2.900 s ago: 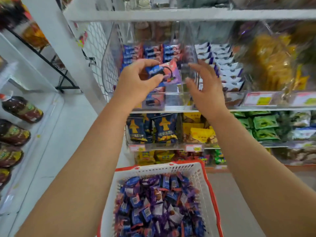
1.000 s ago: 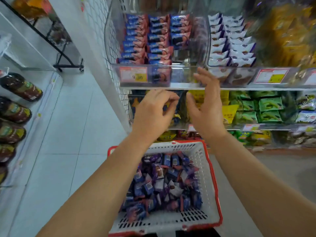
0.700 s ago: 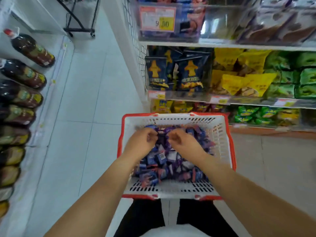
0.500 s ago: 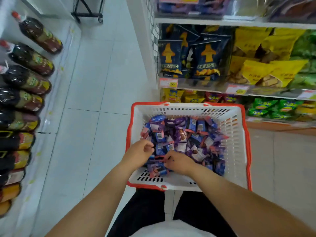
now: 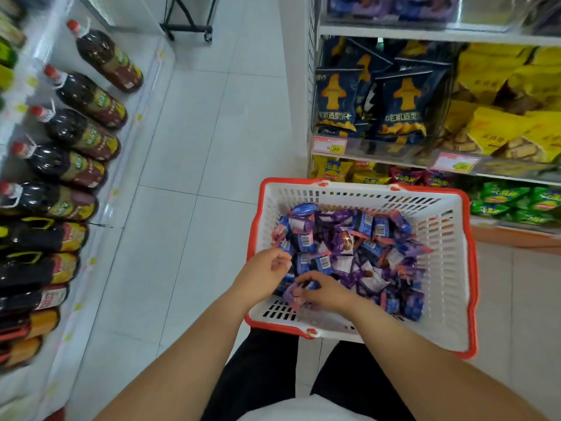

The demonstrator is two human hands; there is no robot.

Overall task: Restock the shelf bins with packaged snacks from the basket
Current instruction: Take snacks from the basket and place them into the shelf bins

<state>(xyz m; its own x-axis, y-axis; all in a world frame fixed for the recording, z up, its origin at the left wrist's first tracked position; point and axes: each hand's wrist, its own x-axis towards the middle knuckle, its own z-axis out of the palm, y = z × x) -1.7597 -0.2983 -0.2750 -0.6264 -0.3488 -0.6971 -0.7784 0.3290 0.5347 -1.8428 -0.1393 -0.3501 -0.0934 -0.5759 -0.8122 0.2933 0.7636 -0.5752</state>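
Fingers (image 5: 299, 282) of our right hand (image 5: 326, 294) curl around a purple snack packet (image 5: 292, 294) at the near left corner of the basket (image 5: 449, 268), pinching it just above the basket floor. Our left hand (image 5: 263, 273) sits beside it at the basket's left wall, its fingers bent inward over the edge of the snacks (image 5: 349, 253); we cannot tell whether they grip a packet or only touch the pile. The two hands are close together, almost touching.

We see the basket, white with a red rim, held low in front of our legs, over the pale tiled floor (image 5: 188, 177). The blue and purple packets lie heaped in a loose pile, thick through the middle and left, thinner toward the right wall. Several show barcodes facing up.

To our right stands the shelf (image 5: 425, 31). Dark blue bags (image 5: 400, 107) fill the left bin at about head-of-basket height, with yellow bags (image 5: 501, 126) in the bin beside them. Price tags (image 5: 330, 146) are fixed to the bin fronts. Lower down, just behind the basket, are yellow and red packs, and green bags (image 5: 513, 202) to the right of those. Along the top edge we make out a bin with blue and purple packets, mostly cropped.

On our left, a row of dark bottles (image 5: 88, 95) with red caps lines the low shelf across the aisle.
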